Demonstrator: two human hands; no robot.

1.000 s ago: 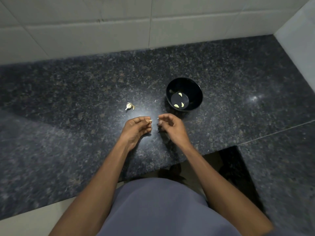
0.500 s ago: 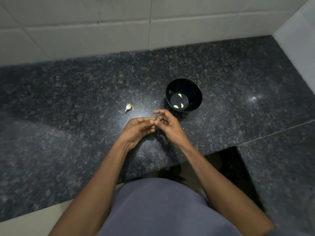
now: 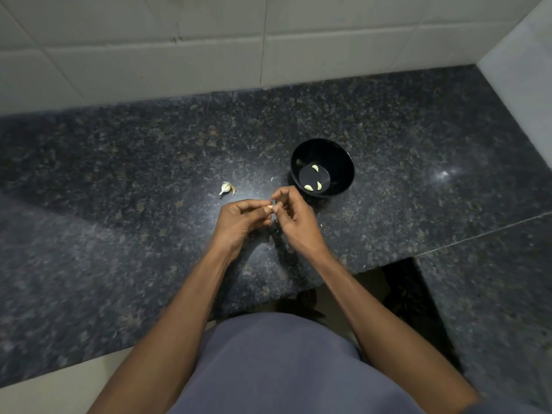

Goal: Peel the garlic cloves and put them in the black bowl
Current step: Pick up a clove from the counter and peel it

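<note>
My left hand [image 3: 243, 219] pinches a small pale garlic clove [image 3: 269, 207] between thumb and fingertips, just above the dark granite counter. My right hand [image 3: 294, 218] meets it from the right, its fingertips curled onto the same clove. The black bowl [image 3: 343, 158] stands just beyond my right hand and holds three peeled cloves [image 3: 312, 180]. A small unpeeled piece of garlic [image 3: 227, 188] with loose skin lies on the counter to the left of the bowl.
The granite counter [image 3: 119, 189] runs left and right, with a tiled wall [image 3: 209, 55] behind and a white side wall [image 3: 522, 70] at the right. A seam crosses the counter at the right. The counter's front edge has a cut-out step near my body.
My hands, a little apart one second ago, have come together; the right hand's fingertips now meet the clove held in the left. Both hands sit slightly closer to the bowl.
</note>
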